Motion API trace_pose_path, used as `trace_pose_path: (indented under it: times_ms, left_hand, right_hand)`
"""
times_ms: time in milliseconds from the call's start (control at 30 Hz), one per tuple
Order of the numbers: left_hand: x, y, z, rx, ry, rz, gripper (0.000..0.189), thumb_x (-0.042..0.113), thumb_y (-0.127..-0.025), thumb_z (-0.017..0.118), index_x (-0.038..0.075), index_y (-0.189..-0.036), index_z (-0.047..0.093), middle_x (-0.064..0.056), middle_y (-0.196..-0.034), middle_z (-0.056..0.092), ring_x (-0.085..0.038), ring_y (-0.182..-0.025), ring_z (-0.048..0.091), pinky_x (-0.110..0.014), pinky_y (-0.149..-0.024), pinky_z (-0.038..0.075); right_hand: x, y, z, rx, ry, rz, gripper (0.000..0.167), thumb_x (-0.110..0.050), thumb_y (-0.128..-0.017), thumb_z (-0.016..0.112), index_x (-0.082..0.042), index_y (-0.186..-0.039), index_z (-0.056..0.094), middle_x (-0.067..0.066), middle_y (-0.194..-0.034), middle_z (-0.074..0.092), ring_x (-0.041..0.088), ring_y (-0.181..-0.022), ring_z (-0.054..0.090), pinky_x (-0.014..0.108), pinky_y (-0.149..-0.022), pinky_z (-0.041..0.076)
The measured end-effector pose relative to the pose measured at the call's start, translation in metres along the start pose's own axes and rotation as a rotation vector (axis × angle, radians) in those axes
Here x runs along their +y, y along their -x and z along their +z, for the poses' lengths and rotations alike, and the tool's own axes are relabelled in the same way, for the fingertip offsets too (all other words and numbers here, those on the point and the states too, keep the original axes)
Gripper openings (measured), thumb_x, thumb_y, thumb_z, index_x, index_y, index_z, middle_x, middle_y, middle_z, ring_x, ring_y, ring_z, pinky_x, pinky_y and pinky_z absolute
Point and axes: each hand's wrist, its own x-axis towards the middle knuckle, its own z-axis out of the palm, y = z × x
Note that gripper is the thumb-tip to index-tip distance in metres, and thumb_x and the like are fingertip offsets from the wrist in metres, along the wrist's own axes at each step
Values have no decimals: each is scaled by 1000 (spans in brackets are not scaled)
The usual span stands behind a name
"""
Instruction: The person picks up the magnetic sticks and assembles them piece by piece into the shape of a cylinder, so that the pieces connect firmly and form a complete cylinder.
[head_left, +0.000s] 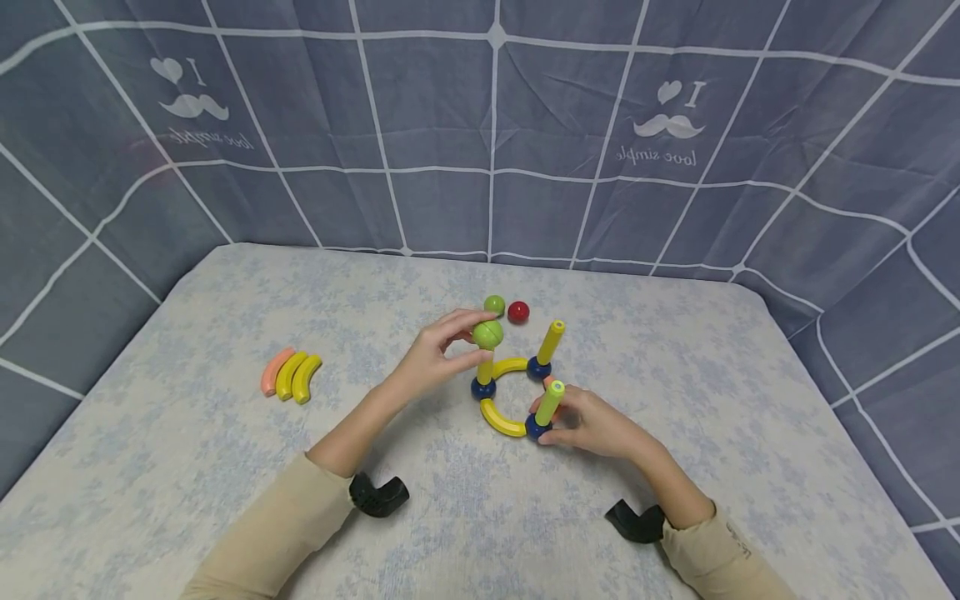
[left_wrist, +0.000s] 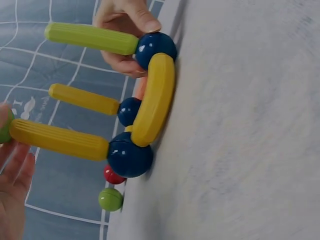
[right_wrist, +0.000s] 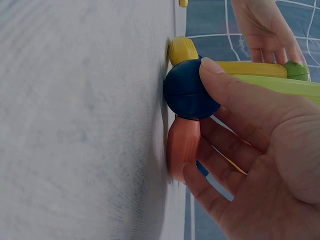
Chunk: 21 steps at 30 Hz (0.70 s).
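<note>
A ring of curved yellow rods (head_left: 502,419) and an orange curved rod (right_wrist: 184,147) lies on the table, joined by dark blue balls (left_wrist: 130,155). Straight rods rise from the balls: two yellow (left_wrist: 60,139) and one lime green (left_wrist: 92,39). My left hand (head_left: 442,346) holds a green ball (head_left: 487,335) between thumb and fingers, at the top of the left yellow rod. Low on the near right corner, my right hand (head_left: 592,423) grips the blue ball (right_wrist: 190,90) under the lime rod, its fingers also beside the orange rod.
Behind the ring lie a loose green ball (head_left: 494,305) and a red ball (head_left: 518,312). To the left, an orange curved rod (head_left: 277,372) sits beside two yellow curved rods (head_left: 306,379). A grey gridded cloth (head_left: 435,108) hangs behind and beside the table.
</note>
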Motion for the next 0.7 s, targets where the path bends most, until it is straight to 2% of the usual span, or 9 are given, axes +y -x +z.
trace_pose_path:
  times_ms: [133, 200, 333, 433, 700]
  left_hand:
    - [-5, 3, 4, -31, -9, 7, 52, -7, -79, 65, -8, -128, 46, -19, -125, 52, -23, -100, 55, -40, -81, 51]
    - [-7, 5, 6, -35, -14, 3, 54, -7, -80, 64, -8, -130, 42, -20, -127, 51, -25, -98, 57, -39, -82, 51]
    - [-8, 8, 10, -39, -19, -49, 64, -7, -81, 63, -5, -137, 34, -21, -112, 58, -26, -90, 58, -37, -82, 51]
    - [-11, 12, 11, -61, -13, -108, 65, -7, -81, 63, -4, -138, 31, -19, -103, 61, -27, -90, 59, -36, -82, 50]
    - [-28, 21, 9, -234, -72, -315, 31, 6, -85, 64, -1, -115, 58, -13, -109, 62, -24, -101, 57, -34, -90, 46]
  right_hand:
    - [0, 0, 0, -3, 3, 2, 36, -20, -80, 71, -4, -110, 61, 7, -106, 61, 14, -83, 56, 33, -75, 49]
    - [0, 0, 1, -3, 6, 8, 36, -18, -79, 71, -4, -110, 61, 8, -106, 61, 15, -83, 56, 34, -75, 49]
    - [0, 0, 1, -3, 9, 10, 35, -18, -79, 71, -3, -110, 61, 8, -105, 61, 19, -82, 56, 34, -74, 48]
    - [1, 0, 1, -1, 9, 8, 34, -20, -80, 71, -6, -109, 61, 5, -103, 61, 20, -81, 55, 32, -74, 48]
    - [1, 0, -2, -2, 23, 3, 33, -18, -80, 71, -8, -109, 62, 1, -104, 61, 13, -85, 56, 32, -77, 48]
